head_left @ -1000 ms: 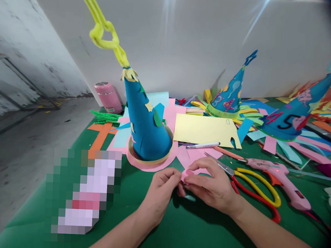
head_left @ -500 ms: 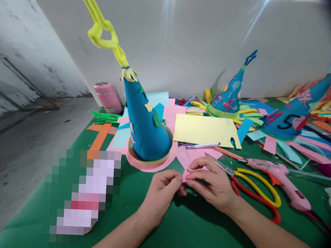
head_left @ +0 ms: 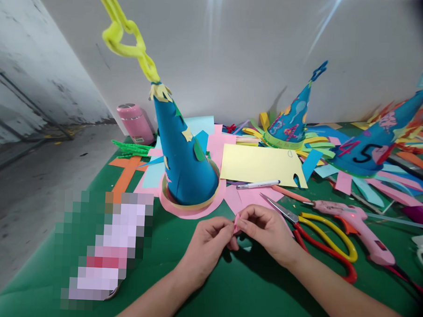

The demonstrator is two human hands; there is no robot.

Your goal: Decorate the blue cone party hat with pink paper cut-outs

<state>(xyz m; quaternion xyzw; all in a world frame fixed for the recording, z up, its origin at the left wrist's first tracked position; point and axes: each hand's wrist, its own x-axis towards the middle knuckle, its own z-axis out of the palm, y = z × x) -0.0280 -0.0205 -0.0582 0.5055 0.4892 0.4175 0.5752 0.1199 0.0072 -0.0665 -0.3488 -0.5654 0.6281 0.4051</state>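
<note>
Pink paper piece (head_left: pixel 236 223) before the yellow-topped cone hat (head_left: pixel 187 163) is pinched by left hand (head_left: pixel 205 244) and right hand (head_left: pixel 269 232), whose fingers have curled closer.

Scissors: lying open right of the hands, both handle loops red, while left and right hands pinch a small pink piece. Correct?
One error: in the head view, the scissors have one yellow loop and one red. They do lie open, right of the hands; left hand and right hand pinch the small pink piece.
</note>
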